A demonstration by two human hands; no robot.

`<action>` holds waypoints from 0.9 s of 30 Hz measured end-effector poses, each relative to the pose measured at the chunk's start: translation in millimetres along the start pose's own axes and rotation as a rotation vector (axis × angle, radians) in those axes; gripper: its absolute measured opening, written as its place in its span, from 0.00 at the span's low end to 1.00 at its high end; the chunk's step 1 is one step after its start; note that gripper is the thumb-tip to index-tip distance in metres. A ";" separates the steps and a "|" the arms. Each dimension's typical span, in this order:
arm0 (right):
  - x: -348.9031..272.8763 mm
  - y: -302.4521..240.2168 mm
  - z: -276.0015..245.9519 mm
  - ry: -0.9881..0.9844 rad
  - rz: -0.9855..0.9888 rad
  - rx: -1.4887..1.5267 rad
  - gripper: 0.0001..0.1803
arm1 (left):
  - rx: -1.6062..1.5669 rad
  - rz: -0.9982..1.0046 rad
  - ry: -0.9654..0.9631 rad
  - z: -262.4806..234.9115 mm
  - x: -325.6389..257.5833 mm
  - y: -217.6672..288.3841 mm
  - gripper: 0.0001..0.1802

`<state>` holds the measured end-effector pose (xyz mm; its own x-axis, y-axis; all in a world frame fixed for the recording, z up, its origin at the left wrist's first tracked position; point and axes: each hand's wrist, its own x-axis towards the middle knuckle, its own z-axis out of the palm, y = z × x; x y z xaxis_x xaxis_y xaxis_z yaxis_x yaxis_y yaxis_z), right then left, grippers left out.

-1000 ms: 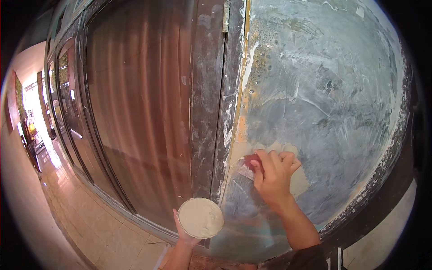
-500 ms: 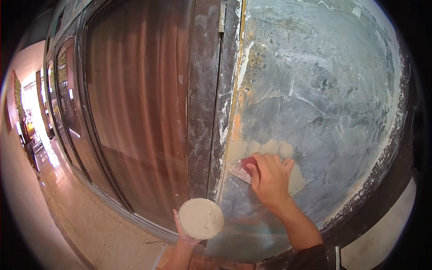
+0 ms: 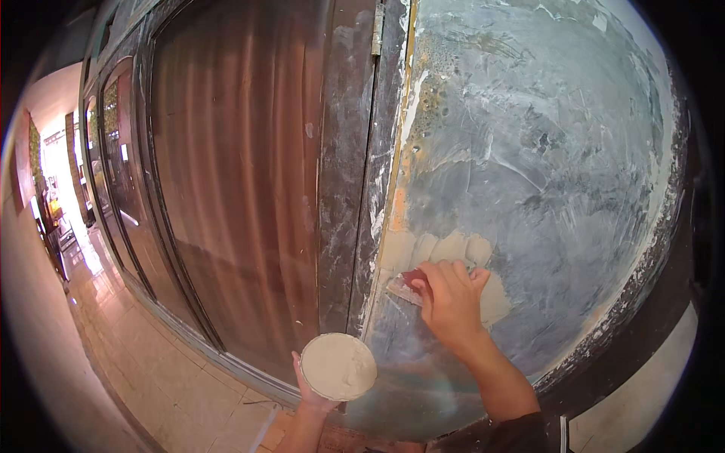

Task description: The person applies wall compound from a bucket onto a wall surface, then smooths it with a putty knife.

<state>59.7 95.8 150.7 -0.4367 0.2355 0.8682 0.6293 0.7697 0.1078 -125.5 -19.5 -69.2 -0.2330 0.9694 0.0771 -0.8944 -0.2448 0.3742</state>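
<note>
One red scraper, gripped between right fingers, blade jutting left, left fingers holding paste-filled bowl

Curtain: reddish brown, in vertical folds behind glass;
Post: dark, scuffed, beside the glass;
Hinge: metal, high on the post's right side;
Arched window: dark-framed, left of the curtain;
Floor: beige tiles, glossy toward the far left;
Opening: bright, at the corridor's far end; objects there too small to tell
</note>
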 end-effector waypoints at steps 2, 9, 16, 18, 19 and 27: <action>6.0 3.0 6.0 0.051 -0.035 -0.085 0.08 | 0.003 0.012 0.028 1.0 -1.8 -2.9 0.50; 3.3 4.6 -4.2 0.107 -0.017 0.072 0.08 | -0.052 0.029 0.019 -10.0 -15.7 -10.8 0.51; -30.8 4.5 -29.2 0.022 -0.062 0.201 0.09 | -0.028 0.080 0.007 4.0 -32.2 -21.9 0.52; -41.1 8.9 -42.9 -0.020 -0.236 0.222 0.10 | -0.052 0.079 0.000 20.2 -39.7 -23.0 0.52; -49.5 9.5 -49.3 -0.023 -0.240 0.229 0.10 | -0.071 0.071 -0.011 29.3 -44.9 -23.1 0.52; -107.2 27.0 -76.4 0.138 -0.608 0.180 0.18 | -0.097 -0.064 -0.136 77.4 -65.0 -28.6 0.57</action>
<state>172.5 46.0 97.5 -0.5871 -0.3424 0.7335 0.1732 0.8321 0.5270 -55.2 -74.1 -13.4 -0.1266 0.9750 0.1824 -0.9399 -0.1767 0.2920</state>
